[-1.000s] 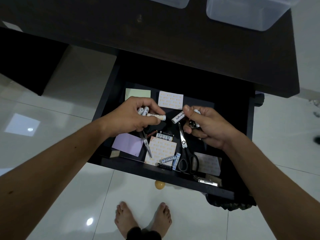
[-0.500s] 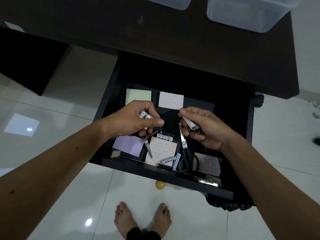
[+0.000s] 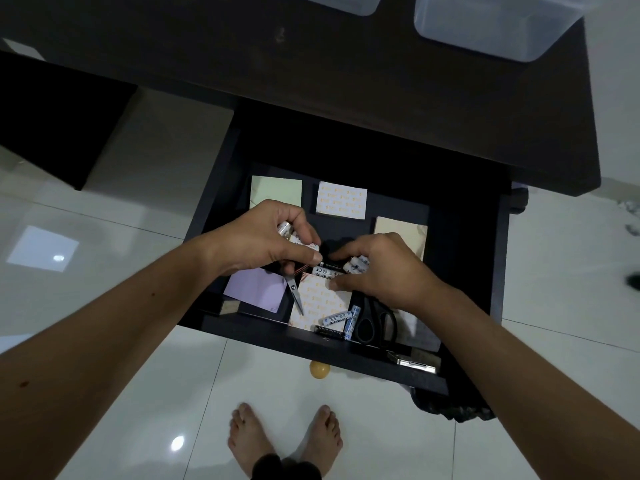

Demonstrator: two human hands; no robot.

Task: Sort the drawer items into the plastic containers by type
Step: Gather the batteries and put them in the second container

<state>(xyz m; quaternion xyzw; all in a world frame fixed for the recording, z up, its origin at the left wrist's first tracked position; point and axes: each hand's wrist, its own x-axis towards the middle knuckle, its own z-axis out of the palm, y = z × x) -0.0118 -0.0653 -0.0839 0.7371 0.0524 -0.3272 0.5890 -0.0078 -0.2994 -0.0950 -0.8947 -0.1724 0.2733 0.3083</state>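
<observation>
Head view: both hands have dropped lower into the drawer (image 3: 221,209) since a moment ago; the left hand (image 3: 263,237) keeps its fingers curled round several white batteries (image 3: 289,233), while the right hand (image 3: 377,268), also clutching white batteries (image 3: 358,265), now reaches finger and thumb toward a black battery (image 3: 327,266) on the patterned pad (image 3: 318,299); batteries are evidently being gathered first; the plastic containers (image 3: 491,26) wait on the desk (image 3: 207,53), well apart.

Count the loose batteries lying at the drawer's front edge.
3: a white cylindrical battery lying slanted on the patterned paper, a blue-and-white battery just right of it, and a black battery along the front wall. Others may hide under the hands.
</observation>
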